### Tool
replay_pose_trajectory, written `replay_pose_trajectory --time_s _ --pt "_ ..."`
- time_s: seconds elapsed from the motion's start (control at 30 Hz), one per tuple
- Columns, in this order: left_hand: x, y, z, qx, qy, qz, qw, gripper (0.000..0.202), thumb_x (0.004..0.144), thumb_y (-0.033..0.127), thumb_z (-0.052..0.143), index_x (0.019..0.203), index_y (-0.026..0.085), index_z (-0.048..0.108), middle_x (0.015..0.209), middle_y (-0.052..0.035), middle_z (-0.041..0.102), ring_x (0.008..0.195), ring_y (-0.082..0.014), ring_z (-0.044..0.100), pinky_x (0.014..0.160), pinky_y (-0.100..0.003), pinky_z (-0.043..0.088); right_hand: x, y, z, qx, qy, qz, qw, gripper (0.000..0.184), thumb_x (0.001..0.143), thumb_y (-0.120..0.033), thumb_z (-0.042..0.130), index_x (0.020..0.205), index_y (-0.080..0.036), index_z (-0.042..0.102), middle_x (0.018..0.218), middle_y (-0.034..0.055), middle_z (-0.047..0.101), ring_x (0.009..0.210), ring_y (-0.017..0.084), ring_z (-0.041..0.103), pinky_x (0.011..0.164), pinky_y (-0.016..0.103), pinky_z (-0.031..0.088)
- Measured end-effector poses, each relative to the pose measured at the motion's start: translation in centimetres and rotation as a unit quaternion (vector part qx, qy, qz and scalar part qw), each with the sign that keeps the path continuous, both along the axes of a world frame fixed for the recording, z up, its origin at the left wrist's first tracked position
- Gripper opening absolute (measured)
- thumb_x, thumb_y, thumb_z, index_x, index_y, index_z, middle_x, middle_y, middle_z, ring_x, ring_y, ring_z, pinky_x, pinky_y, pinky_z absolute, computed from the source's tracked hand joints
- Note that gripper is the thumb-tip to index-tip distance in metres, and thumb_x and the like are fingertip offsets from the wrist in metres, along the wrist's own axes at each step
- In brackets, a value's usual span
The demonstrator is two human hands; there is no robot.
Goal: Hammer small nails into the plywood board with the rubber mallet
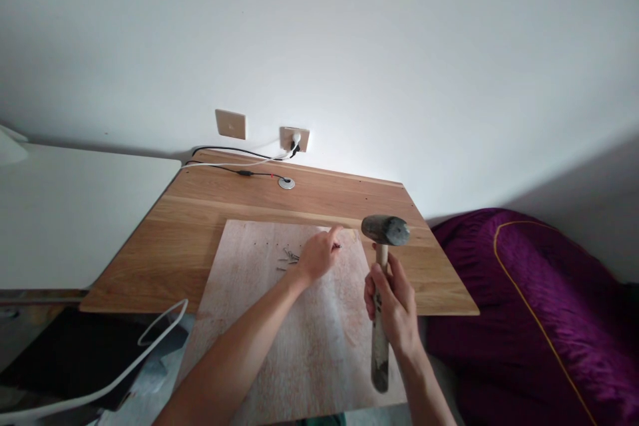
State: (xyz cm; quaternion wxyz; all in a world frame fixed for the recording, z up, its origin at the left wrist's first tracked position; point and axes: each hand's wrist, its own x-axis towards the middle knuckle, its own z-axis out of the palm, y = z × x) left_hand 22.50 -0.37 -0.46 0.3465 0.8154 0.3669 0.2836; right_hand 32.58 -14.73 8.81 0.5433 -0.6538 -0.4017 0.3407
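My right hand (394, 296) is wrapped round the wooden handle of a hammer (385, 230), whose dark, blunt metal head is raised above the board's right edge. Over the far part of the pale, worn board (279, 359), my left hand (320, 254) is closed in a pinch. The small dark tip of a nail (338, 246) shows at its fingertips; the rest is hidden. Left of that hand lies a loose pile of nails (288, 257). Several small dark dots, nail heads or holes, form a row farther left on the board.
The board rests on a wooden desktop (164, 239) against a white wall. Cables run to a wall socket (294, 138) behind it. A white table (74, 213) stands left, with a white curved tube (124, 383) in front. A purple covered seat (524, 306) is at right.
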Motion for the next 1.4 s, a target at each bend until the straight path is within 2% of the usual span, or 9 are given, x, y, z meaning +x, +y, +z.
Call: replay_pose_trajectory --time_s 0.17,0.27,0.43,0.57,0.77,0.9,1.07,1.23,1.4 --pt "0.0 -0.1 0.4 -0.001 -0.009 0.003 1.000 0.056 0.087 0.006 0.056 0.141 0.021 0.054 0.102 -0.0053 0.077 0.097 -0.0210 0.072 0.092 -0.033 0.056 0.1 0.4 -3.1 -0.099 0.027 0.040 0.994 0.047 0.086 -0.066 0.064 0.100 -0.022 0.055 0.056 -0.0099 0.048 0.034 0.007 0.040 0.029 0.018 0.033" --pt "0.0 -0.2 0.5 0.000 -0.009 0.000 1.000 0.054 0.088 0.008 0.056 0.140 0.022 0.054 0.102 -0.0046 0.077 0.097 -0.0207 0.072 0.090 -0.032 0.056 0.2 0.4 -3.8 -0.102 0.032 0.029 0.994 0.050 0.084 -0.067 0.064 0.104 -0.021 0.057 0.058 -0.0097 0.050 0.034 0.007 0.040 0.029 0.018 0.033" --pt "-0.1 -0.1 0.2 0.004 -0.018 0.002 1.000 0.055 0.088 0.008 0.056 0.141 0.021 0.054 0.102 -0.0057 0.076 0.098 -0.0216 0.072 0.091 -0.033 0.056 0.2 0.3 -3.8 -0.096 0.030 0.047 0.994 0.051 0.089 -0.063 0.062 0.116 -0.021 0.056 0.059 -0.0105 0.049 0.035 0.007 0.040 0.030 0.018 0.034" --pt "-0.2 -0.1 0.2 0.003 -0.022 0.002 1.000 0.058 0.085 0.005 0.054 0.140 0.022 0.055 0.104 -0.0060 0.076 0.099 -0.0220 0.071 0.092 -0.033 0.055 0.2 0.4 -4.0 -0.110 0.026 0.050 0.992 0.050 0.089 -0.063 0.061 0.114 -0.020 0.056 0.059 -0.0103 0.049 0.035 0.007 0.041 0.030 0.018 0.035" --pt "-0.2 -0.1 0.3 -0.008 -0.010 0.004 1.000 0.053 0.088 0.010 0.056 0.140 0.021 0.055 0.099 -0.0054 0.075 0.095 -0.0224 0.071 0.090 -0.033 0.056 0.1 0.5 -3.5 -0.093 0.021 0.050 0.994 0.050 0.089 -0.062 0.061 0.116 -0.021 0.057 0.057 -0.0108 0.049 0.034 0.008 0.041 0.030 0.019 0.035" --pt "-0.2 -0.1 0.4 0.002 -0.023 -0.004 1.000 0.061 0.083 0.005 0.054 0.142 0.024 0.054 0.104 -0.0050 0.076 0.098 -0.0219 0.071 0.090 -0.032 0.055 0.2 0.6 -3.5 -0.112 0.022 0.046 0.992 0.049 0.085 -0.063 0.064 0.109 -0.020 0.057 0.056 -0.0107 0.049 0.033 0.008 0.041 0.028 0.020 0.034" --pt "-0.2 -0.1 0.5 -0.014 -0.016 0.000 1.000 0.051 0.088 0.011 0.056 0.138 0.021 0.056 0.098 -0.0041 0.076 0.095 -0.0214 0.071 0.089 -0.032 0.055 0.3 0.5 -3.3 -0.096 0.018 0.045 0.994 0.045 0.089 -0.059 0.062 0.110 -0.020 0.056 0.058 -0.0105 0.049 0.034 0.007 0.041 0.030 0.018 0.034" --pt "-0.1 -0.2 0.4 0.002 -0.016 0.002 1.000 0.054 0.087 0.005 0.055 0.138 0.020 0.056 0.102 -0.0056 0.076 0.098 -0.0215 0.071 0.090 -0.032 0.055 0.5 0.3 -3.9 -0.111 0.018 0.055 0.992 0.044 0.088 -0.061 0.062 0.104 -0.021 0.055 0.058 -0.0103 0.049 0.034 0.007 0.041 0.029 0.019 0.036" --pt "-0.1 -0.3 0.2 0.013 -0.018 0.007 1.000 0.048 0.090 0.008 0.057 0.136 0.018 0.058 0.099 -0.0061 0.076 0.094 -0.0221 0.072 0.090 -0.034 0.057 0.8 -0.4 -4.4 -0.108 0.017 0.025 0.994 0.045 0.089 -0.062 0.060 0.109 -0.021 0.054 0.060 -0.0104 0.049 0.035 0.007 0.041 0.030 0.018 0.035"
